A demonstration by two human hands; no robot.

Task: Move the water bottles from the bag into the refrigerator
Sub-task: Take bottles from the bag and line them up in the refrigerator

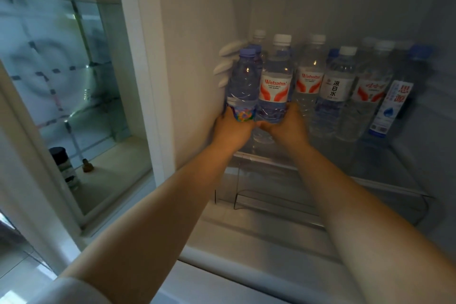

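Observation:
Both my arms reach into the open refrigerator point(308, 2). My left hand point(230, 128) grips the base of a blue-capped bottle with a colourful label point(243, 86), upright against the left inner wall. My right hand point(286, 124) holds the bottom of a white-capped bottle with a red and white label point(275, 81) right beside it. Both bottles stand on the glass shelf point(385, 168). Several more water bottles point(338, 86) line the shelf to the right. The bag is out of view.
White shelf-support ribs point(228, 64) stick out of the left wall just behind the blue-capped bottle. A clear drawer point(276, 195) sits below the shelf. Left of the fridge, a window sill point(111, 173) carries a dark jar point(63, 168) and a small brown bottle point(87, 166).

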